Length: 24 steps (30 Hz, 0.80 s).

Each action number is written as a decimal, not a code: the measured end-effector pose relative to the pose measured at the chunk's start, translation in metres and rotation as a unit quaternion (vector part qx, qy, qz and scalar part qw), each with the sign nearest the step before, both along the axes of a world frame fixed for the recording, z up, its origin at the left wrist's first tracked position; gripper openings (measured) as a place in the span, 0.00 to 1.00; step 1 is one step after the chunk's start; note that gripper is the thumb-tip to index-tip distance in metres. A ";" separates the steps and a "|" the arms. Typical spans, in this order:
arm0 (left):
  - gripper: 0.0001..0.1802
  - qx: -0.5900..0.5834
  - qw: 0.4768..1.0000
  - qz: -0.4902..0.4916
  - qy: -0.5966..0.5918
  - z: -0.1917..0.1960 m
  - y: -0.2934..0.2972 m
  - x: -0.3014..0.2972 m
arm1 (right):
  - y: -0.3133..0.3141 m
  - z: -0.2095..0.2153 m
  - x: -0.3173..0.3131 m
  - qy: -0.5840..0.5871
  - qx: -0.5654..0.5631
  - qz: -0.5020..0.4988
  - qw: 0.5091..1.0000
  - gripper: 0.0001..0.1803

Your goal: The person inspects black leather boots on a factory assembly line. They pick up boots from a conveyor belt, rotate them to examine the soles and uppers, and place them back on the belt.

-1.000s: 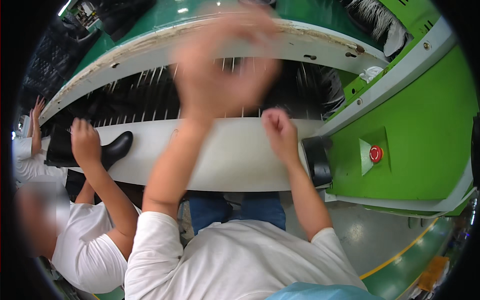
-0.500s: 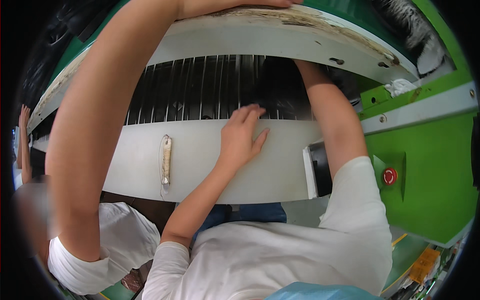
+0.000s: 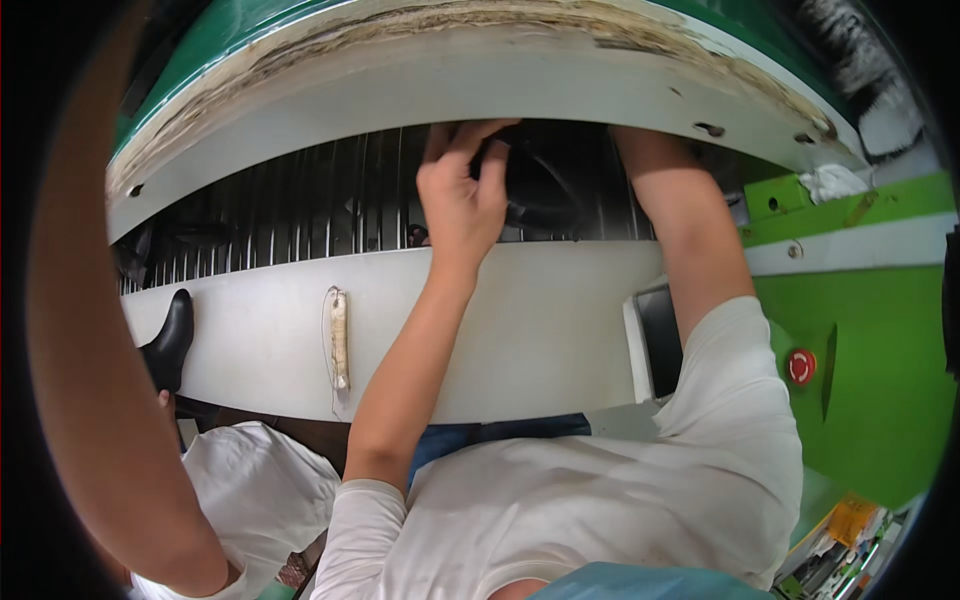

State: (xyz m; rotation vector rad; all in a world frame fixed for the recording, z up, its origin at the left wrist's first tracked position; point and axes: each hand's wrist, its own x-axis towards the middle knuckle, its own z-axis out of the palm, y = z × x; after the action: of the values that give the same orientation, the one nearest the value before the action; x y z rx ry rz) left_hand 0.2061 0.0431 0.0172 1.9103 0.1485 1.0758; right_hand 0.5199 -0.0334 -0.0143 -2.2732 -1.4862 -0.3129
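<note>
My left hand (image 3: 462, 195) reaches over the near edge of a white work surface (image 3: 545, 330) and into the gap above a row of metal rollers (image 3: 345, 205). Its fingers and thumb are bent together at the left side of a shiny dark thing (image 3: 550, 190), which looks like a black boot, mostly lost in shadow. The far fingertips are partly behind a white machine cover (image 3: 430, 80). My right forearm (image 3: 695, 230) passes under the same cover at the right end of the rollers. That hand is hidden behind it.
A pale knife-like tool (image 3: 340, 340) with a thin cord lies on the white surface. At the left, a co-worker's arm (image 3: 110, 400) crosses the view beside a black boot (image 3: 175, 340) held by a hand. A green machine panel with a red button (image 3: 801, 366) stands at the right.
My left hand has moved forward from the surface's edge into the gap and its fingers have bent. The co-worker's arm has swung left, off the cover. A boot has appeared at the left.
</note>
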 end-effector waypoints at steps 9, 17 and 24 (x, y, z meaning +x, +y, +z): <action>0.23 0.166 0.980 -0.063 -0.088 0.135 -0.047 -0.168 | -0.056 0.062 -0.188 0.525 -0.091 -0.040 0.845 0.36; 0.13 0.320 0.932 -0.148 0.088 0.216 -0.076 -0.186 | -0.155 0.019 -0.331 0.388 0.209 -0.082 0.894 0.44; 0.18 0.410 0.861 -0.295 0.057 0.235 -0.087 -0.186 | -0.229 0.135 -0.436 0.596 0.325 0.060 0.732 0.37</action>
State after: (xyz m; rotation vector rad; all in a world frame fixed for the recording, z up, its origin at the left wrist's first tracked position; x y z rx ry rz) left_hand 0.0205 -0.0435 0.2520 2.5046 -0.9204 0.6200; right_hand 0.0843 -0.2623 0.1203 -1.2415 -0.6176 0.5314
